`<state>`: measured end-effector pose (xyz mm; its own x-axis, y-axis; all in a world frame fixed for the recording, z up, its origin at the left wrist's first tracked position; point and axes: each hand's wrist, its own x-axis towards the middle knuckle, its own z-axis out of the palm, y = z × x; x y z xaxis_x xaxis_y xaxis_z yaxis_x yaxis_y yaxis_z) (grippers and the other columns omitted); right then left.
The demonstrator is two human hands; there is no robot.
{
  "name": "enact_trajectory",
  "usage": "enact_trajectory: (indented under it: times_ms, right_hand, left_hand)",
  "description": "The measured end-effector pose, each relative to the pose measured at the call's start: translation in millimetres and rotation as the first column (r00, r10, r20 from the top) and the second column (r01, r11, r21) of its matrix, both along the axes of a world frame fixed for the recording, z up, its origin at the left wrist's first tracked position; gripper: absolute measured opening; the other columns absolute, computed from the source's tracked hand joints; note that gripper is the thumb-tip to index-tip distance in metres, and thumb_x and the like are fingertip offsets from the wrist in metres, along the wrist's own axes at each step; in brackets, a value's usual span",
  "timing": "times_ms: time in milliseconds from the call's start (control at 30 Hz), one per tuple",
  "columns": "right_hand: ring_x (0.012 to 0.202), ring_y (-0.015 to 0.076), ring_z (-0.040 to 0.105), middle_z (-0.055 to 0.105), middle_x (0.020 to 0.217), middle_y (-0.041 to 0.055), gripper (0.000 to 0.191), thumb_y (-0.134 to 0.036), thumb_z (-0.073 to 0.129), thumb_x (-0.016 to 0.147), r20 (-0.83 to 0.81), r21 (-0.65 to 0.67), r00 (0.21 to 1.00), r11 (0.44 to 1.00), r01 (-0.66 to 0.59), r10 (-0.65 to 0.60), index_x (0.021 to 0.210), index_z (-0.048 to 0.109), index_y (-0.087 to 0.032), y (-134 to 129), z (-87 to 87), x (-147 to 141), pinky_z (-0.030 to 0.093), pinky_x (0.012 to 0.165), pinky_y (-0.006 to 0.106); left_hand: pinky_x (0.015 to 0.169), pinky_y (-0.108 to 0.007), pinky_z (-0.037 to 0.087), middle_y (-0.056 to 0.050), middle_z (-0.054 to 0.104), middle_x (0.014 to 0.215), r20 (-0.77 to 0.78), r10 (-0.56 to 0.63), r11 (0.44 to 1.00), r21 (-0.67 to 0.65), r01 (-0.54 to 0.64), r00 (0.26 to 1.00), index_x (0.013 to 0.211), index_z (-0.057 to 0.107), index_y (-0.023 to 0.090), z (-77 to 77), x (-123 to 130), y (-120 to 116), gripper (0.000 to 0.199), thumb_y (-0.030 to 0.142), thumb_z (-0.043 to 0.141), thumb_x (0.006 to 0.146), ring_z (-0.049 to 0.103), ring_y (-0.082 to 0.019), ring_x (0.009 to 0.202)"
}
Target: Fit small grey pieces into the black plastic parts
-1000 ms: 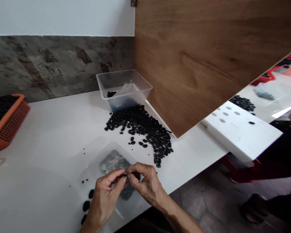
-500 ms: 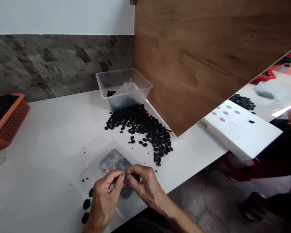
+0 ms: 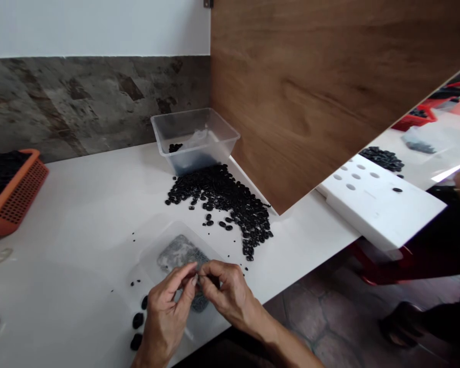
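My left hand (image 3: 169, 306) and my right hand (image 3: 228, 294) meet fingertip to fingertip over a clear plastic tray (image 3: 147, 255). Both are closed in a pinch, and whatever lies between the fingertips is too small to name. Small grey pieces (image 3: 180, 248) lie in the tray, partly hidden by my hands. Beyond it spreads a heap of small black oval pieces (image 3: 222, 189). A few larger black lumps (image 3: 138, 321) sit just left of my left hand.
A clear bin (image 3: 195, 153) stands behind the heap. An orange basket (image 3: 19, 197) of black pieces is at the far left. A wooden panel (image 3: 310, 92) rises at the right, with a white block with holes (image 3: 383, 204) beyond it. Part of a person shows at the right edge.
The fingers of my left hand have shifted slightly, with the index fingertip raised a little. My right hand stays almost where it was.
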<state>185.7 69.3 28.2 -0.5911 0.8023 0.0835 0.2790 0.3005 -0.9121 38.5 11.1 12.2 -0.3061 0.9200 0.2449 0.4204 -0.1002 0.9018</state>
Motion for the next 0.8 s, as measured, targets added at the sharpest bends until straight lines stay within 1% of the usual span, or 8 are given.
enact_trajectory:
  times_ms: [100, 167, 267, 333, 467, 567, 667, 800]
  right_hand:
    - [0.057, 0.0097, 0.048, 0.055, 0.064, -0.0009, 0.019, -0.015, 0.046, 0.088, -0.034, -0.109, 0.999, 0.993, -0.033, 0.029, 0.075, 0.059, -0.015, 0, 1.4, 1, 0.037, 0.052, 0.018]
    - [0.058, 0.0095, 0.049, 0.057, 0.065, -0.0008, 0.018, -0.013, 0.046, 0.088, -0.038, -0.114, 0.999, 0.993, -0.027, 0.023, 0.075, 0.059, -0.015, 0, 1.9, 1, 0.037, 0.053, 0.018]
    - [0.058, 0.0092, 0.05, 0.057, 0.066, -0.0008, 0.017, -0.01, 0.046, 0.086, -0.025, -0.01, 1.0, 1.0, 0.011, -0.011, 0.074, 0.058, -0.015, -2, 0.7, 0, 0.037, 0.054, 0.018]
    - [0.058, 0.01, 0.051, 0.056, 0.066, 0.0, 0.016, -0.01, 0.046, 0.085, -0.01, 0.1, 0.998, 0.993, 0.056, -0.055, 0.076, 0.058, -0.016, -3, -1.1, -1, 0.037, 0.054, 0.019]
    - [0.057, 0.0113, 0.052, 0.057, 0.065, 0.0009, 0.016, -0.01, 0.047, 0.084, -0.024, 0.164, 0.992, 0.979, 0.124, -0.121, 0.081, 0.061, -0.016, -3, -2.5, 0, 0.039, 0.054, 0.021]
    - [0.058, 0.0118, 0.053, 0.058, 0.066, 0.0015, 0.017, -0.011, 0.047, 0.086, -0.044, 0.175, 0.997, 0.982, 0.075, -0.068, 0.084, 0.063, -0.015, -2, -1.3, 0, 0.041, 0.055, 0.021]
    - [0.061, 0.0133, 0.056, 0.061, 0.069, 0.0032, 0.017, -0.013, 0.047, 0.089, -0.077, 0.217, 0.997, 0.975, 0.036, -0.02, 0.089, 0.065, -0.016, -2, -1.3, -1, 0.045, 0.058, 0.023]
    - [0.066, 0.0147, 0.06, 0.065, 0.073, 0.0056, 0.018, -0.012, 0.046, 0.092, -0.112, 0.269, 0.992, 0.963, -0.02, 0.052, 0.091, 0.064, -0.015, -2, -3.1, -1, 0.048, 0.062, 0.024]
  left_hand:
    - [0.065, -0.02, 0.054, -0.003, 0.075, 0.081, -0.01, -0.074, 0.997, 0.033, 0.074, 0.997, 0.088, 0.075, 0.022, -0.1, -1, 1, 0.015, 0.016, 0.065, 0.08, 0.069, -0.016, 0.069]
    - [0.06, -0.02, 0.053, -0.001, 0.072, 0.071, -0.031, -0.052, 0.998, 0.024, 0.053, 0.998, 0.082, 0.073, 0.021, -0.6, -1, 1, 0.01, 0.018, 0.064, 0.08, 0.066, -0.014, 0.06]
    - [0.052, -0.019, 0.049, 0.001, 0.065, 0.058, -0.073, -0.023, 0.998, -0.067, 0.018, 0.997, 0.078, 0.07, 0.02, -1.6, -2, 1, 0.012, 0.024, 0.061, 0.084, 0.06, -0.012, 0.05]
    - [0.049, -0.02, 0.048, 0.002, 0.062, 0.053, -0.094, -0.079, 0.986, -0.155, 0.064, 0.992, 0.076, 0.069, 0.019, -1.7, -4, 0, 0.016, 0.027, 0.059, 0.085, 0.058, -0.013, 0.047]
    - [0.063, -0.024, 0.053, -0.004, 0.072, 0.078, -0.107, -0.089, 0.981, -0.181, 0.069, 0.99, 0.089, 0.072, 0.021, 0.8, -12, 0, 0.013, 0.025, 0.063, 0.08, 0.066, -0.017, 0.066]
    - [0.074, -0.027, 0.055, -0.007, 0.074, 0.094, 0.026, -0.018, 0.991, -0.132, 0.021, 0.999, 0.096, 0.075, 0.021, 1.8, -13, 1, 0.02, 0.025, 0.066, 0.079, 0.069, -0.02, 0.082]
    - [0.066, -0.025, 0.057, -0.006, 0.075, 0.078, 0.199, -0.025, 0.986, -0.154, 0.056, 0.98, 0.083, 0.078, 0.019, 0.1, -8, 0, 0.014, 0.028, 0.069, 0.077, 0.069, -0.019, 0.067]
    - [0.054, -0.022, 0.054, -0.002, 0.07, 0.059, 0.367, 0.074, 0.973, -0.23, 0.014, 0.927, 0.079, 0.079, 0.018, -3.7, -3, -3, 0.016, 0.032, 0.073, 0.073, 0.064, -0.015, 0.053]
